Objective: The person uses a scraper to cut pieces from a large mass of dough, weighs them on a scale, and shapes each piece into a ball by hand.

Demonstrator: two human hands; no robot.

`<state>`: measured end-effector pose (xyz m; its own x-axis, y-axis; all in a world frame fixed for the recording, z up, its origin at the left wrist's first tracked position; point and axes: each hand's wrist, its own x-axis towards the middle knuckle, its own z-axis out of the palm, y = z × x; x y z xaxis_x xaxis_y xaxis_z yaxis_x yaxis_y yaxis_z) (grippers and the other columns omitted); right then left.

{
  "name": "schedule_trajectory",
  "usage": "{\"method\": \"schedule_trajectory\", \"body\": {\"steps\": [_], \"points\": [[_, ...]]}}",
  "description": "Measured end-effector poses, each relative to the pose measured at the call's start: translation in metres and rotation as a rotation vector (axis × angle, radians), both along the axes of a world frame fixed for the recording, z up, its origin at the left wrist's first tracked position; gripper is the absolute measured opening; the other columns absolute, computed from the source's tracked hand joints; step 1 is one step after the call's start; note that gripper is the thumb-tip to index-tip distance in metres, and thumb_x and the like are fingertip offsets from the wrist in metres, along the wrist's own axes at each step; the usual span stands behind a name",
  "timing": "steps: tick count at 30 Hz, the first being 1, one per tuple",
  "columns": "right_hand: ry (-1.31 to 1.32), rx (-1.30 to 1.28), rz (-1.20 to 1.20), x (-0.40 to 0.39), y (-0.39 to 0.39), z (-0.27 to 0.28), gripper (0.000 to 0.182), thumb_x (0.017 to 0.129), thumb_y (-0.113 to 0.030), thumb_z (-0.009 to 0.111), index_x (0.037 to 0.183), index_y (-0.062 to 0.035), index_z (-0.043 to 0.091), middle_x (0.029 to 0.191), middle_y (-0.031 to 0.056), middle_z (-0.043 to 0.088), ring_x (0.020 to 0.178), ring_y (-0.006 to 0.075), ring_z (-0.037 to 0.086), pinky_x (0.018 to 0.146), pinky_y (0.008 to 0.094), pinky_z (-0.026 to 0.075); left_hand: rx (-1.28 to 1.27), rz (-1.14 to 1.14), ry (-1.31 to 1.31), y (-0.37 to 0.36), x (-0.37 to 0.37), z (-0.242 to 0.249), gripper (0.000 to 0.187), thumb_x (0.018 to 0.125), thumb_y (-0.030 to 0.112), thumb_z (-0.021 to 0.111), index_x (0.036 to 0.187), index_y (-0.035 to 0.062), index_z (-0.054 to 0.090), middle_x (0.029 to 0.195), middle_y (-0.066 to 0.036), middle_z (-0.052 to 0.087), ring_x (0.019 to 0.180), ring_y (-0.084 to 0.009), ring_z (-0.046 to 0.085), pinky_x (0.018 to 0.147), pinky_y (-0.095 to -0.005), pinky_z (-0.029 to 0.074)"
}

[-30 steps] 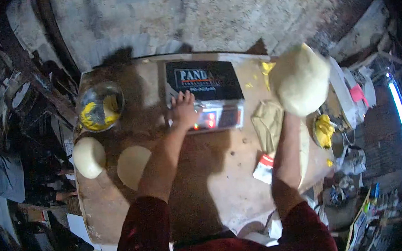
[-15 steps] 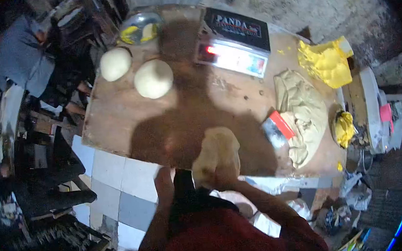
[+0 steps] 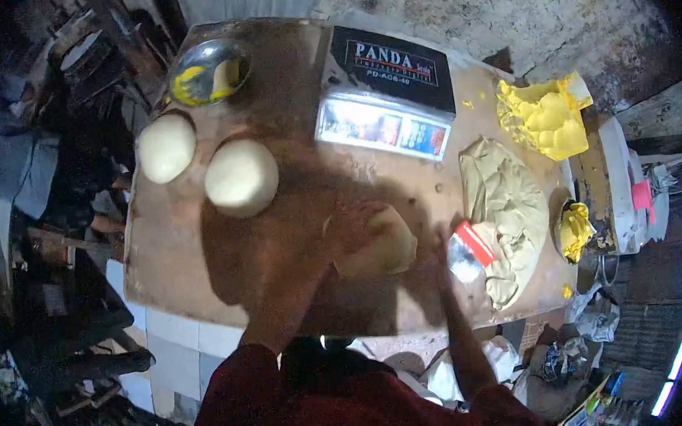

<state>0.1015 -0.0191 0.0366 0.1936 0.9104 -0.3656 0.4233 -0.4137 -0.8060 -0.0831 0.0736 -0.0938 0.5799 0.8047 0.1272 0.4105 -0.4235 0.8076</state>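
A piece of dough lies on the wooden table in front of me. My left hand reaches over its left side and touches it, the fingers smeared by motion and shadow. My right hand is to the right of that dough, apart from it, close to the dough scraper's metal blade. Its fingers are also blurred. The dough scraper, with a red handle, rests against a large slack mass of dough. Two round dough balls, one nearer and another farther left, sit on the table.
A black PANDA scale stands at the back of the table. A metal bowl with yellow fat is at the back left. A yellow fat block and a yellow-filled bowl are on the right. A person in grey is at far left.
The dough piece has moved from the table's front edge onto the table, away from me. My left hand has come forward onto it; my right hand has left it and moved right toward the scraper.
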Motion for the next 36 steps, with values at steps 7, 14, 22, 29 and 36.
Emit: {"method": "schedule_trajectory", "body": {"steps": [7,14,22,29,36], "points": [[0.151,0.648,-0.216,-0.074,0.085,-0.04,0.051,0.082,-0.017,0.06,0.124,0.0011,0.039,0.102,0.0117,0.055,0.093,0.0171,0.052,0.079,0.0288,0.043,-0.241,0.093,-0.132,0.075,0.007,0.097,0.066,0.075,0.048,0.06,0.123,0.0058,0.042,0.123,-0.014,0.043,0.112,-0.0266,0.043,0.096,-0.0415,0.033],[-0.215,0.806,0.396,-0.047,0.042,0.099,0.028,0.072,-0.014,0.063,0.096,0.001,0.06,0.091,0.0175,0.059,0.086,0.0313,0.056,0.078,0.0365,0.044,-0.186,0.194,-0.915,-0.011,-0.016,0.17,0.041,0.072,0.018,0.067,0.105,-0.0009,0.051,0.094,-0.013,0.06,0.082,-0.0197,0.059,0.074,-0.0292,0.048],[-0.242,0.019,0.708,-0.038,-0.171,-0.042,0.048,0.084,-0.036,0.054,0.117,-0.0025,0.048,0.113,0.0231,0.049,0.101,0.0392,0.048,0.091,0.0415,0.036,-0.404,0.32,0.062,-0.266,-0.05,0.071,0.065,0.078,0.052,0.056,0.114,-0.0007,0.047,0.103,-0.02,0.056,0.098,-0.0303,0.055,0.083,-0.0412,0.044],[-0.509,0.478,0.276,0.012,-0.167,-0.079,0.044,0.087,-0.025,0.048,0.122,0.0001,0.043,0.12,0.0138,0.046,0.112,0.024,0.041,0.097,0.0359,0.03,-0.019,0.571,0.14,-0.131,-0.049,0.113,0.07,0.073,0.044,0.065,0.12,-0.0009,0.039,0.117,-0.024,0.045,0.104,-0.0372,0.048,0.085,-0.0435,0.042],[-0.142,0.09,-0.039,-0.048,-0.06,-0.205,0.049,0.088,-0.024,0.048,0.126,0.0034,0.036,0.128,0.026,0.035,0.118,0.0339,0.035,0.098,0.0398,0.027,-0.262,0.431,0.162,0.09,0.002,-0.009,0.054,0.078,0.029,0.06,0.123,0.004,0.043,0.115,-0.018,0.05,0.087,-0.0272,0.057,0.075,-0.033,0.046]]}}
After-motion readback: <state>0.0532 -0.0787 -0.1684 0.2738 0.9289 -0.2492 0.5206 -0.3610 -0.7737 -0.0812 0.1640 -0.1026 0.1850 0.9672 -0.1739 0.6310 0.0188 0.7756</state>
